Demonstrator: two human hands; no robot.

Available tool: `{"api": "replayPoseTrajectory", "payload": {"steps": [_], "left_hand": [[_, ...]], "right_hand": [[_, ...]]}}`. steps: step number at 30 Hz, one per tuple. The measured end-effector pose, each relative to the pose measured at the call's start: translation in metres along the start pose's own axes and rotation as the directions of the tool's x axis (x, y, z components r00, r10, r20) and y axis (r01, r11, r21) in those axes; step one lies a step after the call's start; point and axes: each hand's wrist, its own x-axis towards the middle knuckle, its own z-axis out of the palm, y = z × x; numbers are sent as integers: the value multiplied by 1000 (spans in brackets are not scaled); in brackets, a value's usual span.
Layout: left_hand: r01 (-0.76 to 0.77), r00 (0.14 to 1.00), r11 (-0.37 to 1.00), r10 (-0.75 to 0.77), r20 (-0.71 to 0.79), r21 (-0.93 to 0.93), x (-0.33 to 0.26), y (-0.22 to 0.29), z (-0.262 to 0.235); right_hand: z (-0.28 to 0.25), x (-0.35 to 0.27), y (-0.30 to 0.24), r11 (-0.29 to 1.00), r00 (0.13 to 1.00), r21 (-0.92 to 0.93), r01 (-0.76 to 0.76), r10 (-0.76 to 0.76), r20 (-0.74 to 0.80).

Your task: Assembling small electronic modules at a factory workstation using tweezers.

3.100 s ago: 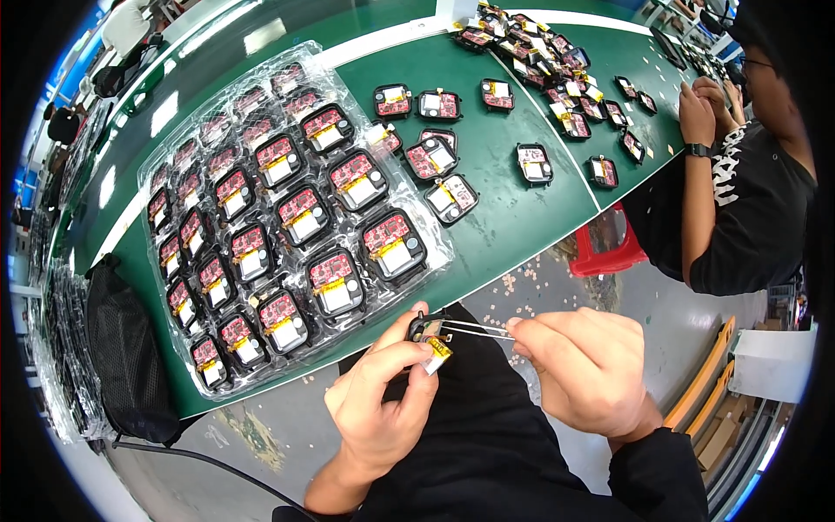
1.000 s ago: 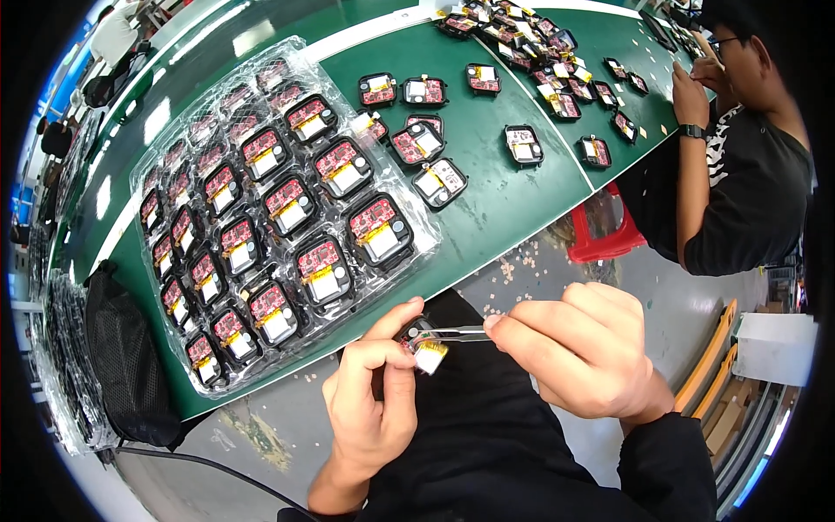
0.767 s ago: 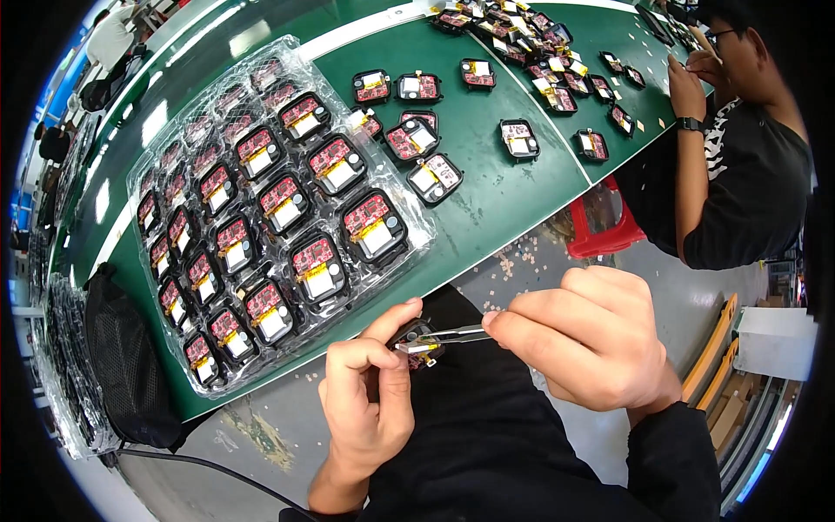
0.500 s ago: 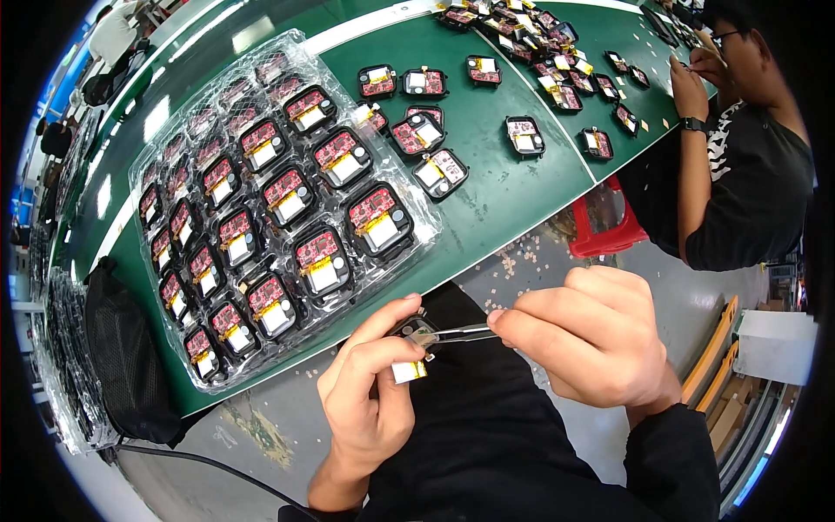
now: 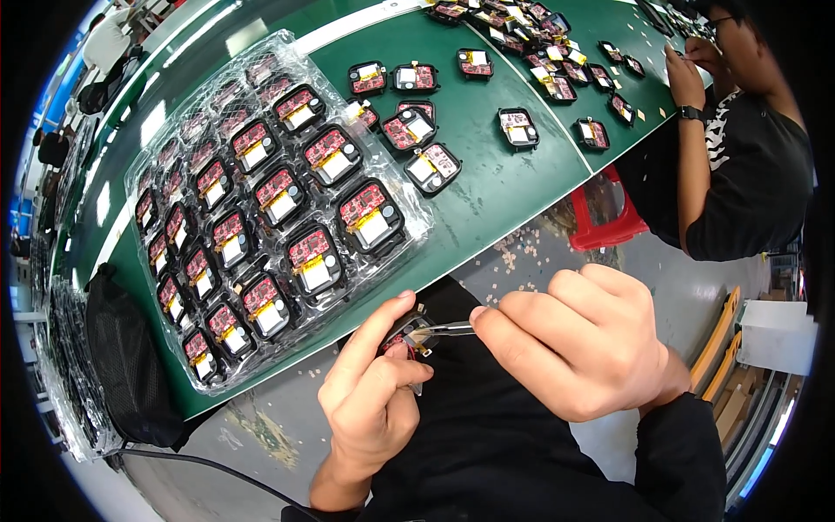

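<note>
My left hand (image 5: 370,404) grips a small black watch-like case (image 5: 402,335) with electronics inside, held over my lap just off the table's front edge. Its fingers cover much of the case. Pinched in my right hand (image 5: 578,344) is a pair of metal tweezers (image 5: 454,329), whose tips reach into the case beside a small pale tab. Whether the tips grip the tab I cannot tell. To the upper left, a clear plastic tray (image 5: 416,228) holds rows of similar black cases with red circuit boards, such as this case (image 5: 370,215).
The green table (image 5: 487,204) bears several loose cases, among them a pale-board case (image 5: 519,129), and a heap of cases (image 5: 531,39) farther back. A black mesh bag (image 5: 130,357) hangs at the left edge. At right, a co-worker (image 5: 748,187) sits near a red stool (image 5: 600,217).
The case in my left hand has tilted, and its white battery no longer shows below the fingers. My right hand and the tweezers have shifted slightly left. The whole view has moved a little.
</note>
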Motion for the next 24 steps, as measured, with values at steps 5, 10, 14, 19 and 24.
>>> {"api": "replayPoseTrajectory", "payload": {"steps": [5,10,14,19,24], "left_hand": [[55,998,998,-55,-8,15,0,5,0],[19,1000,999,-19,5,40,1,3,0],[-22,1000,995,22,0,92,-1,1,2],[-14,999,995,16,-27,99,1,2,3],[-27,999,993,31,-37,119,1,2,4]], "right_hand": [[-3,2,-7,994,998,-95,53,-54,-11],[-1,2,-1,998,999,-41,38,-39,-11],[-1,3,3,998,999,68,-10,7,50],[1,2,5,999,1000,53,7,-6,-17],[-2,3,-4,999,1000,-46,23,-24,-3]]}}
